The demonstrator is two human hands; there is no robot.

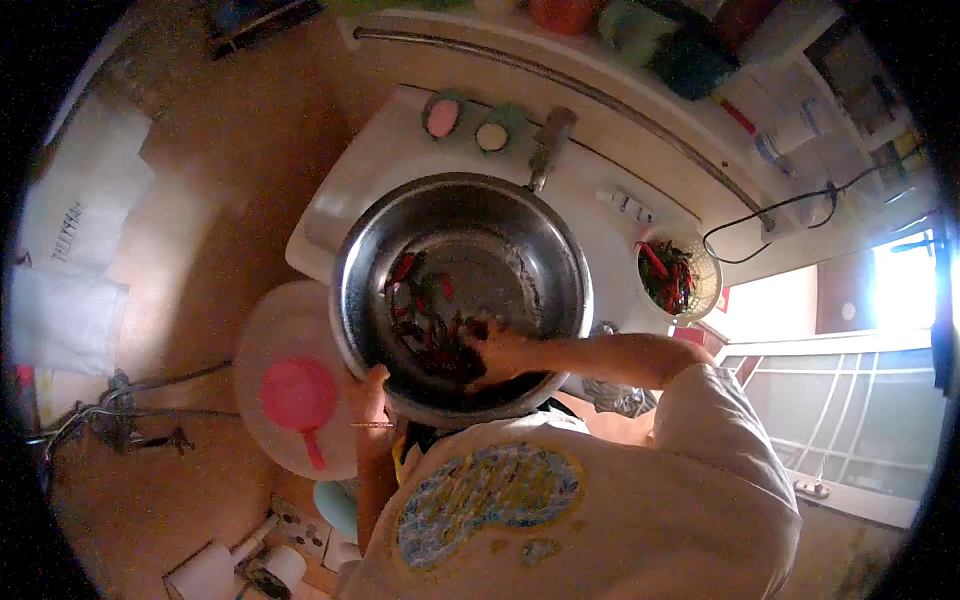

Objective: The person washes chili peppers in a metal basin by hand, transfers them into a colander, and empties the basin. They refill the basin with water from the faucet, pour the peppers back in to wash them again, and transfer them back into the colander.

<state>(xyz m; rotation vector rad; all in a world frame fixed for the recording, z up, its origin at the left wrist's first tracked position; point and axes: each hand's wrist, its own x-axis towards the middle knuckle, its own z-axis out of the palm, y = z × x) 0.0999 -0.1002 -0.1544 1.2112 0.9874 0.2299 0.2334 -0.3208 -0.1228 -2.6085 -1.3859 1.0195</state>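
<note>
A large steel basin (562, 262) rests over the white sink (325, 215), under the tap. Red and dark green chili peppers (408, 285) lie along its left and lower inside, and it seems to hold some water. My right hand (500, 355) reaches into the basin from the right, its fingers curled round chili peppers near the lower side; the fingertips are partly hidden. At the lower left, my left hand (370, 395) grips the basin's outer rim, thumb on top and the other fingers hidden beneath.
A white perforated basket (708, 290) with more chili peppers stands right of the sink. Two soap dishes (442, 118) sit behind the basin near the tap (548, 150). Lower left, a pink dipper (298, 393) lies in a pale round tub (262, 345). A metal rail (560, 80) runs behind.
</note>
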